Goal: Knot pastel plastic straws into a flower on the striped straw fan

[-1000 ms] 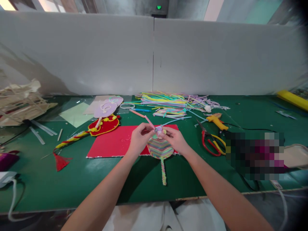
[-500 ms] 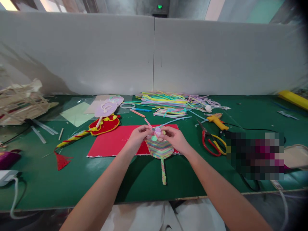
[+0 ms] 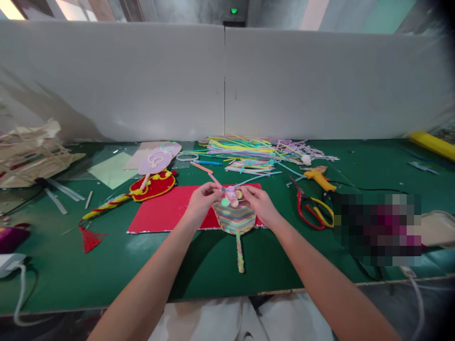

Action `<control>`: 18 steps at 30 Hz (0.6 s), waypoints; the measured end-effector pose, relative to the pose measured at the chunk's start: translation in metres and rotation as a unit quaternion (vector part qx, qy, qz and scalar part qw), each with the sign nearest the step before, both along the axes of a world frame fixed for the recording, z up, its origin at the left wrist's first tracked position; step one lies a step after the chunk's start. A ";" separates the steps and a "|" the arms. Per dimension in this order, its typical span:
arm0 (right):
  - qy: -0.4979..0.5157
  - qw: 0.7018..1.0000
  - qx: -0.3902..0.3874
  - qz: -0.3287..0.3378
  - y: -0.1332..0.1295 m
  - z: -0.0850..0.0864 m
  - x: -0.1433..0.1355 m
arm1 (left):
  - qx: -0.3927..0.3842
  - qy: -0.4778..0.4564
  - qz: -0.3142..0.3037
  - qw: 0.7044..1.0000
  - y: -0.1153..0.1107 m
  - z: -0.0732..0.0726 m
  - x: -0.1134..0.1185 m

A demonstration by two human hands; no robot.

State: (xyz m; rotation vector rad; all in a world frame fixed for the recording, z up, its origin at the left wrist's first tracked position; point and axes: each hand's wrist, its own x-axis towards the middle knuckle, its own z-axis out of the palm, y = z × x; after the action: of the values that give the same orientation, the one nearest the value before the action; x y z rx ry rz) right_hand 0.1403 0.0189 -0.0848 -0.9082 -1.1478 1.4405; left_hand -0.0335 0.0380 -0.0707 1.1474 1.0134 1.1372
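Observation:
Between my two hands is a small pastel flower-like piece (image 3: 232, 195) with purple, green and pink round parts. My left hand (image 3: 205, 199) pinches its left side, and my right hand (image 3: 256, 201) pinches the right side. Just below lies a striped pastel fan (image 3: 235, 219), its braided handle pointing toward me. The fan overlaps the front edge of a red board (image 3: 163, 208). A pink stem (image 3: 215, 179) sticks up by my left fingertips, and a blue stem (image 3: 258, 177) runs behind my right fingers.
Pastel stems (image 3: 241, 149) are heaped at the back. Red-and-yellow scissors (image 3: 307, 206) and a yellow glue gun (image 3: 320, 180) lie to the right. On the left are a red fan (image 3: 154, 185) with a tassel, purple pieces (image 3: 156, 158) and a green sheet (image 3: 112, 169).
My fingers have shifted slightly outward, so more of the flower-like piece shows. The pink stem by my left fingers now leans farther left. The whole view has shifted a little.

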 end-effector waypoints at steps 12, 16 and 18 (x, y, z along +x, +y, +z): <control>-0.057 0.998 0.014 -0.011 -0.001 0.002 0.000 | 0.068 0.074 0.010 0.995 -0.004 0.004 0.002; -0.053 0.999 0.009 0.002 -0.002 0.003 0.001 | 0.100 0.096 -0.004 0.990 -0.003 0.001 0.002; -0.053 0.999 0.006 0.007 -0.003 0.005 0.001 | 0.114 0.104 -0.009 0.988 -0.002 0.000 0.002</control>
State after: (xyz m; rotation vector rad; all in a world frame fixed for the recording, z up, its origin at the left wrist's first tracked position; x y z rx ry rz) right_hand 0.1409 0.0164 -0.0798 -0.9788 -1.2432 1.4091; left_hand -0.0318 0.0362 -0.0703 1.4795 1.0482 1.1567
